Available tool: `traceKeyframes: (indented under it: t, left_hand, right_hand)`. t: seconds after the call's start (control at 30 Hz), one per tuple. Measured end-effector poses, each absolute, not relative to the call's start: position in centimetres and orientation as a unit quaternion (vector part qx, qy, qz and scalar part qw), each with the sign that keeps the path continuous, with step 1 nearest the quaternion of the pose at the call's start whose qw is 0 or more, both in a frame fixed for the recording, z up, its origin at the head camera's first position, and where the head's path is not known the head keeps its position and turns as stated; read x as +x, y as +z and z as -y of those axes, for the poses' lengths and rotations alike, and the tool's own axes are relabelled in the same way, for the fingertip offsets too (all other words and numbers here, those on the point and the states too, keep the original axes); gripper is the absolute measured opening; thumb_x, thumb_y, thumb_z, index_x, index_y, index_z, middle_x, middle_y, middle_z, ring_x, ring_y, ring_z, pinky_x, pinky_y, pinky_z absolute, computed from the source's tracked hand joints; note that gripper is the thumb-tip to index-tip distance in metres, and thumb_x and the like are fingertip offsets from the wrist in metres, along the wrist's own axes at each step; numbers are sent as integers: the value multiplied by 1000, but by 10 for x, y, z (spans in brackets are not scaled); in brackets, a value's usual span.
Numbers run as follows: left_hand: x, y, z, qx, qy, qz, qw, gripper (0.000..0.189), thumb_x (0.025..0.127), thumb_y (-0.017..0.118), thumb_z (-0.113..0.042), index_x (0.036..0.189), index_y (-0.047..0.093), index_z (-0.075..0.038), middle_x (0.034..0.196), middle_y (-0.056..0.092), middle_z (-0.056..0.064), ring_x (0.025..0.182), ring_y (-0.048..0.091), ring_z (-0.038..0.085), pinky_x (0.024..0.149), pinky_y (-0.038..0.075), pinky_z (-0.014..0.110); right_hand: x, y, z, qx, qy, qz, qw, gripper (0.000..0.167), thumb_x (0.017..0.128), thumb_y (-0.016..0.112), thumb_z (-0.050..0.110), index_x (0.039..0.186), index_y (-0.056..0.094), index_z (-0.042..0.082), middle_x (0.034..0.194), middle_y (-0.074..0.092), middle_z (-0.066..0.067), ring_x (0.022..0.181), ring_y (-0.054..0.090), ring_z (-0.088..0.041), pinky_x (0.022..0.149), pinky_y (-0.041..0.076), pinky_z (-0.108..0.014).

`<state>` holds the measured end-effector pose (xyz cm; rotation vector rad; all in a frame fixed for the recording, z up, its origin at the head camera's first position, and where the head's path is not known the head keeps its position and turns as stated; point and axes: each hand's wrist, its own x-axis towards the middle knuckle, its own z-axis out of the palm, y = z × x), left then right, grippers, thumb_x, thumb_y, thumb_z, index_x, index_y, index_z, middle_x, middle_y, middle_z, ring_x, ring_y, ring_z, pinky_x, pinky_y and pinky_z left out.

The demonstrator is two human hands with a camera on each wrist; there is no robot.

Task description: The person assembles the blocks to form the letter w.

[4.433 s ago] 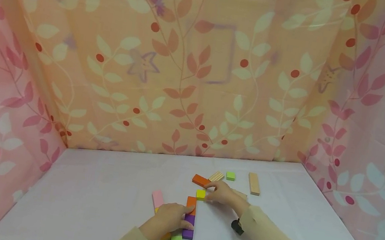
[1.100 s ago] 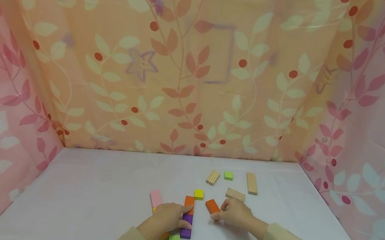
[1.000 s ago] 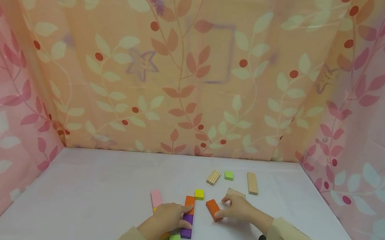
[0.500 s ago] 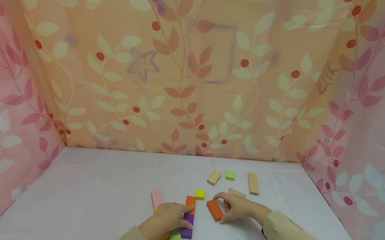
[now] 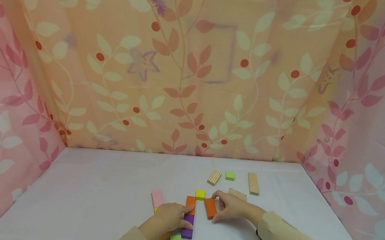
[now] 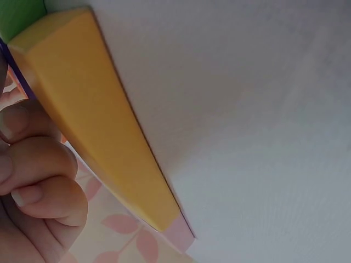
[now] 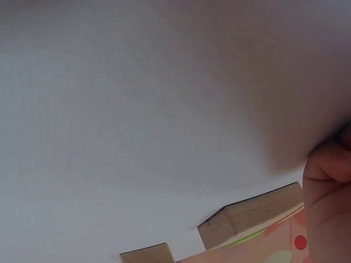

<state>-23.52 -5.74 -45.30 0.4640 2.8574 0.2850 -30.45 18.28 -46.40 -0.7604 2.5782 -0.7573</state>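
The loose orange block (image 5: 210, 209) is now nearer to the row of orange and purple blocks (image 5: 187, 233).
Turned straighter, it leaves a smaller gap; the right hand (image 5: 233, 207) pinches it across its length, near the yellow block (image 5: 200, 194). The left hand (image 5: 166, 217) touches the row, some fingers curled; whether it grips, I cannot tell. Below is a white table surface (image 5: 92, 192), behind it a leaf-printed curtain (image 5: 115, 83).

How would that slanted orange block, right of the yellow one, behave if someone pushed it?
The slanted orange block would probably slide rather than roll, since its sides look flat. It lies low on the white table, so tipping seems unlikely. Its straight edges suggest it would stay stiff.
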Motion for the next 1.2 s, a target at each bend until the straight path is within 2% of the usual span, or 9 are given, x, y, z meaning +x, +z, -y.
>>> traceKeyframes:
  t: [0.17, 0.43, 0.87, 1.07, 1.2]
  left_hand:
    - [-235, -453, 57, 161, 97, -976, 114, 66, 80, 70, -55, 137, 58, -25, 101, 68, 2, 75, 49, 15, 66, 43, 28]
    - [-235, -452, 57, 162, 97, -976, 111, 66, 79, 70, -55, 137, 58, -26, 112, 69, 4, 78, 51, 15, 70, 47, 29]
    - [-233, -451, 55, 165, 87, -976, 109, 66, 80, 69, -55, 137, 58, -24, 96, 67, 1, 73, 48, 14, 62, 39, 27]
    - [-232, -451, 55, 160, 87, -977, 113, 66, 80, 69, -54, 138, 57, -24, 107, 69, 4, 76, 49, 16, 66, 42, 28]
    - [-233, -451, 55, 160, 81, -977, 112, 66, 80, 69, -54, 138, 57, -24, 113, 69, 5, 78, 52, 16, 73, 48, 30]
  right_hand:
    - [-303, -466, -181, -254, -269, -912, 174, 64, 72, 87, 33, 121, 51, 14, 72, 49, 2, 65, 45, -11, 58, 33, -23]
    - [-300, -464, -178, -248, -273, -914, 173, 64, 72, 87, 33, 121, 51, 14, 74, 48, 0, 67, 45, -13, 59, 33, -25]
    - [-301, -462, -179, -261, -273, -911, 167, 64, 72, 88, 31, 121, 51, 12, 74, 47, 0, 68, 45, -13, 60, 34, -25]
    - [-301, -464, -179, -257, -266, -914, 168, 65, 71, 88, 33, 121, 50, 13, 74, 47, 1, 67, 45, -13, 59, 34, -25]
    - [-303, -464, -180, -251, -273, -912, 177, 71, 71, 88, 32, 127, 49, 11, 74, 47, 0, 67, 45, -13, 60, 34, -25]
